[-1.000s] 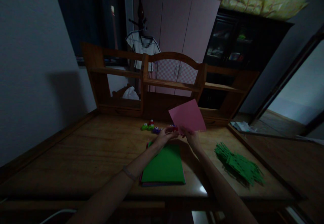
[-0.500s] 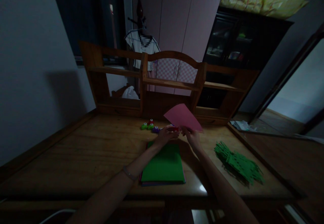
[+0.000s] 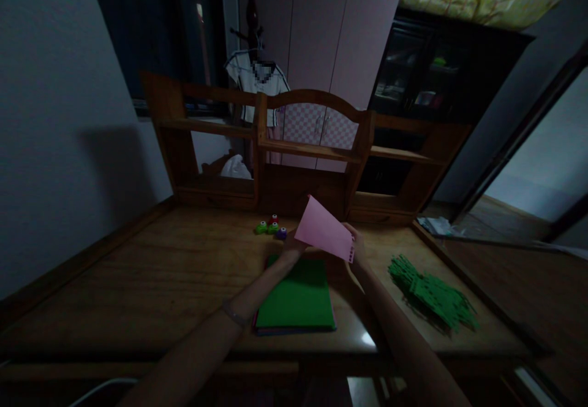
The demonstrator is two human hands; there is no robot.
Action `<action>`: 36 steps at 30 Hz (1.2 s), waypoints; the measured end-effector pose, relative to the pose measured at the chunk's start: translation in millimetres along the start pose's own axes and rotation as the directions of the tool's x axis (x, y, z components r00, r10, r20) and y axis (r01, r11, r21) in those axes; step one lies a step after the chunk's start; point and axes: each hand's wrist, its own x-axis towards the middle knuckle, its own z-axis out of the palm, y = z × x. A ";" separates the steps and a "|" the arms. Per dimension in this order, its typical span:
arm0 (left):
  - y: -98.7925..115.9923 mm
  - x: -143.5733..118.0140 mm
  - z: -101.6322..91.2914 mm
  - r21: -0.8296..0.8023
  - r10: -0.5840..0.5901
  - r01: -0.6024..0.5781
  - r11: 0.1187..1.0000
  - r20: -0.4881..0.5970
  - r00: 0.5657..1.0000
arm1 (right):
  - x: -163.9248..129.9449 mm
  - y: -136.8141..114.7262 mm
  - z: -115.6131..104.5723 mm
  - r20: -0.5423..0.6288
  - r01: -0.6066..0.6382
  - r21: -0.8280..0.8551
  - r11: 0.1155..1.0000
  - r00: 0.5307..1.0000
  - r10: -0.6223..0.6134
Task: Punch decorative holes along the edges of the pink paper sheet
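Note:
I hold a pink paper sheet point(image 3: 324, 233) tilted above the wooden desk point(image 3: 138, 284). My right hand point(image 3: 357, 249) grips its right edge, where a short row of small marks shows. My left hand point(image 3: 291, 246) is at the sheet's lower left corner. Its fingers are hidden behind the paper, so whatever they hold cannot be seen. Just below both hands lies a stack of coloured paper with a green sheet point(image 3: 296, 300) on top.
Small green, red and purple craft punches point(image 3: 271, 228) sit behind the hands near the wooden desk hutch point(image 3: 303, 149). A pile of green paper cut-outs point(image 3: 429, 293) lies at the right. Beyond the hutch are a wardrobe and a dark cabinet. The room is dim.
The pink sheet has swung down and to the left, and now faces me and covers my left fingers and the red punch they held. The right hand has risen slightly.

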 end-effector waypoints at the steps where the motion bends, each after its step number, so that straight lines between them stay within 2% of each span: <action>1: -0.2 -0.3 1.5 -0.053 -0.010 0.011 0.999 0.026 1.000 | 2.4 5.5 -0.8 -0.022 -0.075 0.072 0.995 0.997 0.077; 4: 0.0 -0.7 5.6 -0.190 -0.063 0.079 0.979 0.091 0.994 | 11.1 21.4 -2.9 -0.013 -0.239 0.225 0.945 0.969 0.248; 6: -0.3 -0.1 6.0 -0.242 -0.091 0.110 0.964 0.087 0.992 | 16.8 27.9 -4.5 0.074 -0.352 0.323 0.879 0.935 0.347; 8: -1.5 0.4 4.3 -0.314 -0.133 0.156 0.936 0.094 0.987 | 20.8 29.8 -5.6 0.160 -0.468 0.402 0.787 0.882 0.443; 10: -3.3 0.6 1.5 -0.402 -0.181 0.222 0.888 0.137 0.974 | 21.8 28.0 -5.2 0.210 -0.523 0.407 0.748 0.851 0.481; 12: -5.0 0.3 -1.2 -0.425 -0.212 0.269 0.864 0.177 0.961 | 19.6 24.6 -3.0 0.214 -0.512 0.362 0.779 0.859 0.465; 14: -6.1 -0.2 -2.9 -0.372 -0.216 0.270 0.888 0.179 0.960 | 15.4 21.6 0.0 0.168 -0.457 0.292 0.840 0.889 0.426; 17: -5.0 -1.1 -2.8 -0.251 -0.173 0.203 0.947 0.136 0.975 | 8.2 19.3 3.5 0.088 -0.366 0.179 0.913 0.930 0.356; 20: 0.4 -3.0 -0.6 -0.169 -0.134 0.147 0.975 0.088 0.987 | 3.1 18.1 5.7 0.107 -0.303 0.094 0.948 0.950 0.293; 23: 8.8 -5.8 1.6 -0.071 -0.105 0.108 0.992 0.041 0.994 | 0.7 16.0 8.1 0.107 -0.255 0.042 0.966 0.963 0.249; 27: 16.7 -8.8 3.6 0.009 -0.055 0.055 0.998 0.022 0.998 | -0.8 11.9 10.2 0.088 -0.253 0.004 0.967 0.964 0.252; 36: 13.2 -6.2 1.0 0.087 0.024 -0.021 0.996 -0.034 0.999 | -3.2 5.1 10.9 0.102 -0.259 -0.045 0.965 0.960 0.262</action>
